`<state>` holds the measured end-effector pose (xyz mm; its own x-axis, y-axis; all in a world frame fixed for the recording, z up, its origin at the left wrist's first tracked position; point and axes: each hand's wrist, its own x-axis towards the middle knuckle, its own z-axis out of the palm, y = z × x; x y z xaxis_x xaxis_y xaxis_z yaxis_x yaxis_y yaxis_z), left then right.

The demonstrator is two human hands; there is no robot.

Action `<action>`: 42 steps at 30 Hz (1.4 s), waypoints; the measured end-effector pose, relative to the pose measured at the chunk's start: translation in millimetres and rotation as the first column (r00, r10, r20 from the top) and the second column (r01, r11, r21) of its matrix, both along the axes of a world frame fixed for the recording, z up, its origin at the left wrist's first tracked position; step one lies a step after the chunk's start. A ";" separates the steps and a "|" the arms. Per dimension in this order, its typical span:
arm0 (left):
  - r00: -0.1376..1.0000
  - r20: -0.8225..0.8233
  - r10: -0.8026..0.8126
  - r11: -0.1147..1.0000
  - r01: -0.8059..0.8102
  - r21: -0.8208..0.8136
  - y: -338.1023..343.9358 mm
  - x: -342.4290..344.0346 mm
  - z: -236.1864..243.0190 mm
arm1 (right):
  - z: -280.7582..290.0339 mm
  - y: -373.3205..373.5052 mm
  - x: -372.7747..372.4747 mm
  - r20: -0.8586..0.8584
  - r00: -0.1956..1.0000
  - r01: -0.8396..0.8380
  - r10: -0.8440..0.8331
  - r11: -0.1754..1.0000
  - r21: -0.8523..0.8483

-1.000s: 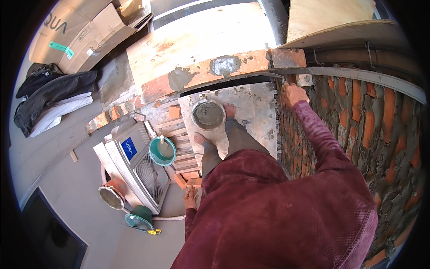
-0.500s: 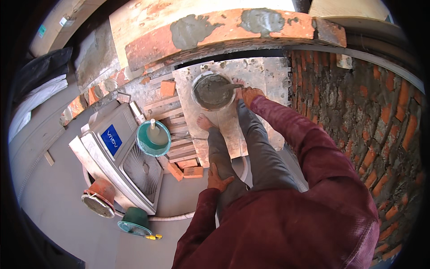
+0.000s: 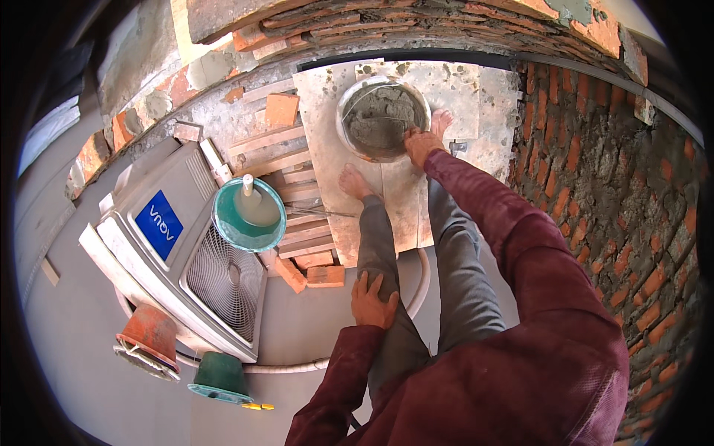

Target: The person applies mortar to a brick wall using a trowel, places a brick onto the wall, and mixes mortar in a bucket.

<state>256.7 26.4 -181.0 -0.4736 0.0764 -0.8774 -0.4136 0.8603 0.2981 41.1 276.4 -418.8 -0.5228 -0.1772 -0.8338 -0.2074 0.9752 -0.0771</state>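
A white-rimmed bucket [image 3: 341, 131] of wet grey mortar [image 3: 379, 123] stands on the stained board in front of me, close to my bare feet. My right hand [image 3: 422, 146] is closed at the bucket's right rim. The trowel seen in it a moment ago is hard to make out here, its blade lost against the mortar. On my left leg, around the knee, my left hand [image 3: 374, 301] lies with fingers spread, holding nothing.
A teal bucket [image 3: 225, 224] holding a pale stick-handled tool stands beside a boxy fan unit [image 3: 119, 249]. Loose bricks [image 3: 282, 109] and wooden slats lie left of the board [image 3: 401, 223]. Orange [image 3: 151, 332] and green [image 3: 222, 374] buckets are lower left. A mortared brick wall [image 3: 595, 201] rises right.
My view has tilted down and leftward. The right hand has come to the bucket's rim, and the trowel blade that showed above the mortar is no longer distinct. My left hand stays on the leg.
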 end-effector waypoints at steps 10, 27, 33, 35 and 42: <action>0.999 -0.025 -0.041 0.999 0.041 -0.009 -3.7 -12.2 -2.3 | -28.4 2.2 27.6 0.186 0.745 0.660 -0.640 0.667 -0.347; 0.991 -0.023 -0.135 0.991 0.134 -0.030 3.1 -51.7 -3.1 | 46.2 135.9 33.5 0.746 0.286 0.957 -0.601 0.213 -0.196; 0.973 0.045 -0.228 0.974 0.228 -0.005 14.7 -71.4 -2.6 | 245.8 245.5 15.2 0.740 0.278 0.958 -0.613 0.120 -0.261; 0.952 0.041 -0.302 0.953 0.303 -0.016 20.1 -85.6 3.3 | 323.3 288.3 -3.0 0.686 0.236 0.964 -0.688 0.077 -0.255; 0.920 -0.034 -0.390 0.916 0.392 0.089 40.2 -120.9 23.9 | 457.2 407.8 -55.9 -0.070 0.597 0.613 -0.799 0.511 -0.603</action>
